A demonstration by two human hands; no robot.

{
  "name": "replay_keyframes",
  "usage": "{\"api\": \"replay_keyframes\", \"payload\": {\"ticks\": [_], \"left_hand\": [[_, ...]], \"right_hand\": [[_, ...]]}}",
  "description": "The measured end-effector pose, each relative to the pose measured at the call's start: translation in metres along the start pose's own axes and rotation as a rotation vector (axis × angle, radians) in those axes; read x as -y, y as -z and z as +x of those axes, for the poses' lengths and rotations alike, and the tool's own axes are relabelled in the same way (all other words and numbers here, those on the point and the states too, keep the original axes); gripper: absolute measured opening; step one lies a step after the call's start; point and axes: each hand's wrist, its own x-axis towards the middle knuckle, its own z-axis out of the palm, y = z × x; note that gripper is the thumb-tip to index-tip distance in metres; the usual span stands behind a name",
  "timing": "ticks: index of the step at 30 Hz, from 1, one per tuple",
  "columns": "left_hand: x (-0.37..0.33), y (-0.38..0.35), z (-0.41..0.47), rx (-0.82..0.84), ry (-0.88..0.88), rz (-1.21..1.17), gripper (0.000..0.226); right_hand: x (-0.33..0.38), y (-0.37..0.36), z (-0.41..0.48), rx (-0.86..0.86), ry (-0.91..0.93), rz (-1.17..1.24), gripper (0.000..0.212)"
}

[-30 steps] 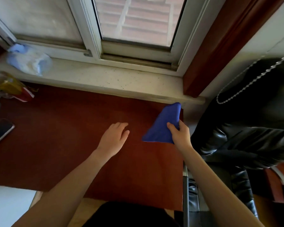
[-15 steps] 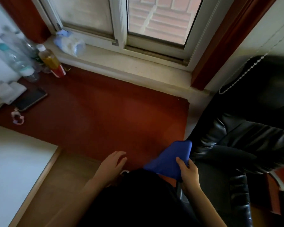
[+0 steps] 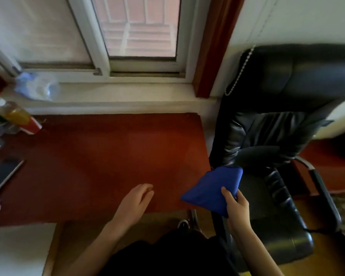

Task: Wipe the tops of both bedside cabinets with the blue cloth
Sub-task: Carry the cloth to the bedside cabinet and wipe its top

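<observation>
Reddish-brown wood fills the middle of our view: the cabinet top (image 3: 100,160), set right under a white windowsill (image 3: 127,94) and a sliding window (image 3: 139,26). Our right hand (image 3: 236,208) grasps the blue cloth (image 3: 213,186), thumb on top and the other fingers tucked beneath, with the cloth bunched into a rough wedge. The cloth sits at the cabinet's front right corner, partly over the wood and partly over the gap beside the black leather chair (image 3: 287,96); we cannot tell whether it touches the surface. Our left hand (image 3: 133,204) is released and holds nothing, its fingers loosely curled over the front edge of the cabinet top, well apart from the cloth. At the far left of the cabinet a bottle (image 3: 16,114) of yellow liquid with a red label stands tilted in our wide view, and a dark phone (image 3: 2,175) lies flat nearer the front. A crumpled clear plastic bag (image 3: 36,87) rests on the sill's left end. A bead chain (image 3: 239,72) hangs along the chair's back. White bedding (image 3: 14,250) shows at lower left.
</observation>
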Motion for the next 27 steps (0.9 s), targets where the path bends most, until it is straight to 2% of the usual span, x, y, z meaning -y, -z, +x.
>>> {"api": "replay_keyframes", "payload": {"ticks": [4, 9, 16, 19, 23, 27], "left_hand": [[0.014, 0.02, 0.013, 0.188, -0.125, 0.098, 0.045], [0.05, 0.024, 0.004, 0.404, -0.289, 0.313, 0.042], [0.084, -0.003, -0.037, 0.706, -0.335, 0.412, 0.042], [0.07, -0.025, -0.047, 0.791, -0.423, 0.436, 0.039], [0.026, -0.062, -0.059, 0.893, -0.576, 0.446, 0.037], [-0.02, -0.109, -0.086, 0.97, -0.741, 0.442, 0.033]], "right_hand": [[-0.035, 0.006, -0.047, -0.193, 0.048, 0.088, 0.009], [-0.115, 0.01, -0.129, -0.454, -0.002, 0.223, 0.009], [-0.225, 0.02, -0.244, -0.778, -0.154, 0.378, 0.005], [-0.248, 0.027, -0.284, -0.917, -0.183, 0.468, 0.01], [-0.272, 0.044, -0.335, -1.097, -0.182, 0.551, 0.006], [-0.302, 0.062, -0.382, -1.251, -0.206, 0.616, 0.015]]}}
